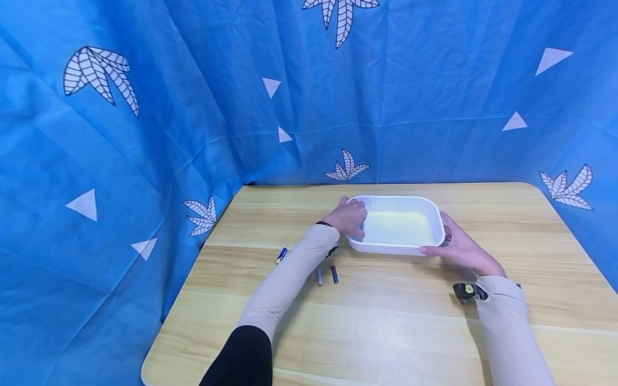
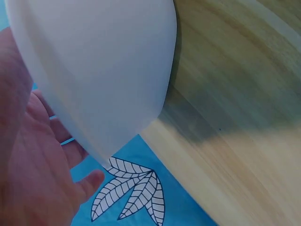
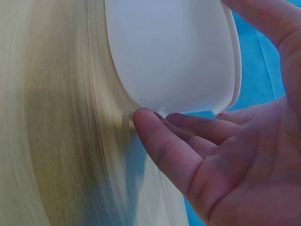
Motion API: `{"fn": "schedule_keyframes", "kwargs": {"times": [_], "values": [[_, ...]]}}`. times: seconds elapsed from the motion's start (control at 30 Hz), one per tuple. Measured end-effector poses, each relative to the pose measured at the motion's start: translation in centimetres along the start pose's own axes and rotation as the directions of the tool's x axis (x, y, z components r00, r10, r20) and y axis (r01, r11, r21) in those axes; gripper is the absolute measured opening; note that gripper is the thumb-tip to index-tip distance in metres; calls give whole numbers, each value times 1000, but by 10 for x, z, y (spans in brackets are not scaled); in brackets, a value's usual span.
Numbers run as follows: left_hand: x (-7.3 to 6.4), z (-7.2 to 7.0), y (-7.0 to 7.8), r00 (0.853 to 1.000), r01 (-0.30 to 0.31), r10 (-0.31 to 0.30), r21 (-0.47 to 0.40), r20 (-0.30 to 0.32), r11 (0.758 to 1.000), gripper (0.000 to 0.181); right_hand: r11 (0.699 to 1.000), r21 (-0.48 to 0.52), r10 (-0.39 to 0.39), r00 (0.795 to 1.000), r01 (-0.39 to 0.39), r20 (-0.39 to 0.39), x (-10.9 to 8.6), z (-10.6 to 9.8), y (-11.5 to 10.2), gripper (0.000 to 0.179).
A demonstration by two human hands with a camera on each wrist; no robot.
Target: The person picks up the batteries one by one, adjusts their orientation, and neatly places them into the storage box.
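A white rectangular plastic tub (image 1: 396, 247) with rounded corners is held over the far half of the wooden table. At its left end, my left hand (image 1: 351, 216) grips the rim, some fingers bent over into the tub. My right hand (image 1: 461, 247) holds the right end, thumb on the front corner of the rim and fingers along the outer wall. Up close in the left wrist view, the left hand (image 2: 42, 155) lies along the tub's wall (image 2: 103, 61). In the right wrist view, the right hand's fingertips (image 3: 146, 120) are right at the tub's lower edge.
Left of the tub lie a small blue-and-yellow battery (image 1: 281, 255), a grey one (image 1: 319, 276) and a dark blue one (image 1: 335, 274), near the left forearm. A blue patterned curtain (image 1: 309, 155) hangs behind the wooden table (image 1: 386, 321) and along its sides.
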State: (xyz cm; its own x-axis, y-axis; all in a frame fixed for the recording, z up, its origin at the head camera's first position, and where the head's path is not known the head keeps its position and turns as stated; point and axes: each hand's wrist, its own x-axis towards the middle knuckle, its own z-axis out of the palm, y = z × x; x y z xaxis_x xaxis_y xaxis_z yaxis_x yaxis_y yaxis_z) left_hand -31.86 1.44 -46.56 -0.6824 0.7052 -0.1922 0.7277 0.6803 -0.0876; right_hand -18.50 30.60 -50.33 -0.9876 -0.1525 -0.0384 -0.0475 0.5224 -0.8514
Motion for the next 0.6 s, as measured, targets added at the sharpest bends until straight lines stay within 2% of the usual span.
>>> {"fn": "schedule_keyframes", "kwargs": {"times": [0.27, 0.6], "values": [[8, 5, 0, 999, 27, -27, 24, 16, 999, 21, 1000, 5, 9, 1000, -9, 3, -1, -1, -1, 125], [9, 8, 1, 998, 39, -40, 12, 44, 999, 19, 1000, 5, -6, 1000, 6, -5, -1, -1, 0, 124]]}}
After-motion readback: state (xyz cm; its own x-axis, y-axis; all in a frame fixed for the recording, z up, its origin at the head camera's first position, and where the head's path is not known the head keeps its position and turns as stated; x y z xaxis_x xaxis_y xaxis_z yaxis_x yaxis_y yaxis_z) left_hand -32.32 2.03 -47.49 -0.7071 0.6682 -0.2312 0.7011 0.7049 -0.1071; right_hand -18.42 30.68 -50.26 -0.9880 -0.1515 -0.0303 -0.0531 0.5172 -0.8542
